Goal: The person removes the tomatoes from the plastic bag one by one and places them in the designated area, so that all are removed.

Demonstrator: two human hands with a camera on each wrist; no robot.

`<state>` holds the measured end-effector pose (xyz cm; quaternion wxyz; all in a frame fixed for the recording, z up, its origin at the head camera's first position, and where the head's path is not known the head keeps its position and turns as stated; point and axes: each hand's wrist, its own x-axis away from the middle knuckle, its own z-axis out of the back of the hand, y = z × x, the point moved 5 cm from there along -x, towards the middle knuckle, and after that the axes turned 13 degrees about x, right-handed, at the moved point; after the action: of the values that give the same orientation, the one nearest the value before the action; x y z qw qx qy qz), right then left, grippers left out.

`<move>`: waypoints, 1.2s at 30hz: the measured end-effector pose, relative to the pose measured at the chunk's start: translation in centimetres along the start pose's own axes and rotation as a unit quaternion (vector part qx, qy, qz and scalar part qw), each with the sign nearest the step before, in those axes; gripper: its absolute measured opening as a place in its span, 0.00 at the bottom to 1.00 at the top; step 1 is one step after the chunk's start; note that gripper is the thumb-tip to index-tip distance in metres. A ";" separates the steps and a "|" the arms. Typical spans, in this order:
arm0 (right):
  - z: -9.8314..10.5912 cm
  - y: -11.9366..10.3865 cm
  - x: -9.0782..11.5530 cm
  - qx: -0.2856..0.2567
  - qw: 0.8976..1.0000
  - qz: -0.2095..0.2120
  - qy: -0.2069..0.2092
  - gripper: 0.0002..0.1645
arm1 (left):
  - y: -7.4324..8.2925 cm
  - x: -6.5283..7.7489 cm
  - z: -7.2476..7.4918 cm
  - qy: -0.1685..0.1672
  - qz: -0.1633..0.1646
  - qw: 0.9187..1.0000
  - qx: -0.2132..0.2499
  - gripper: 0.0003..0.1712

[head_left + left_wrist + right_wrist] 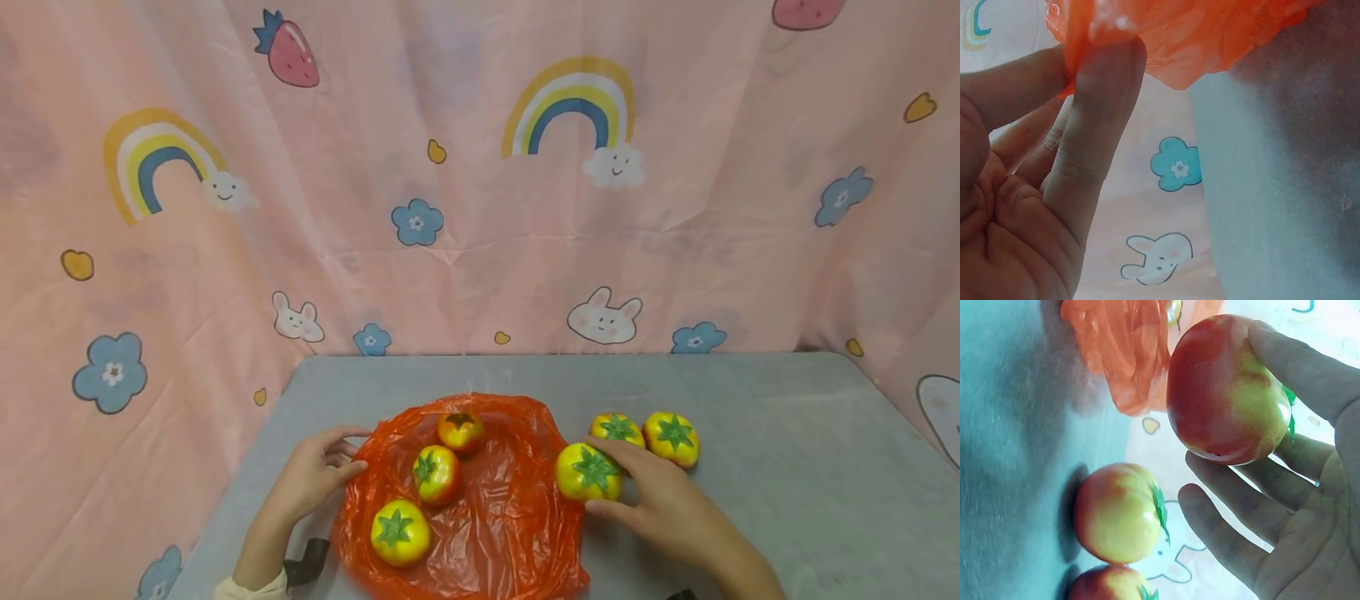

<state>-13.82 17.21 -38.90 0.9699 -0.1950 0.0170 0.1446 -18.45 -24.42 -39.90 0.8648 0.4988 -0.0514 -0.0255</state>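
An open red plastic bag lies spread on the grey table, with three yellow-red tomatoes inside, among them one near its front. My left hand pinches the bag's left rim between thumb and finger; the left wrist view shows the thin red film between them. At the bag's right edge, my right hand holds a tomato between thumb and fingers, its green star-shaped leaf facing up. In the right wrist view the held tomato shows a red underside.
Two more tomatoes sit side by side on the table behind my right hand, one at the left and one at the right. A pink printed curtain hangs along the table's back edge and the left side.
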 end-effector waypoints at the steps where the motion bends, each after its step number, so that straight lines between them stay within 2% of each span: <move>1: 0.1 0.2 0.0 0.002 1.000 0.001 0.003 0.44 | 0.0 0.0 0.0 0.000 0.001 1.000 0.001 0.24; 8: 0.4 1.9 -0.4 -0.003 0.999 -0.035 -0.012 0.46 | -0.1 -0.1 0.0 0.000 0.008 1.000 0.001 0.24; 15: 1.1 4.1 -0.3 0.008 0.998 -0.067 0.000 0.48 | 0.0 -0.1 -0.1 0.000 0.004 1.000 0.006 0.24; 23: 2.1 6.1 0.1 0.015 0.997 -0.075 0.017 0.51 | 0.0 -0.2 -0.2 0.000 0.002 1.000 0.004 0.23; 33: 3.0 9.4 0.6 0.026 0.990 -0.137 -0.023 0.58 | 0.1 -0.1 -0.2 -0.002 0.000 1.000 0.004 0.24; 36: 3.4 10.4 0.7 0.030 0.988 -0.149 -0.022 0.59 | 0.2 -0.1 -0.2 -0.002 -0.001 1.000 0.002 0.24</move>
<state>-16.21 27.86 -39.70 0.9861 -0.1633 -0.0292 0.0020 -18.52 -24.15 -39.88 0.8634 0.5009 -0.0531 -0.0275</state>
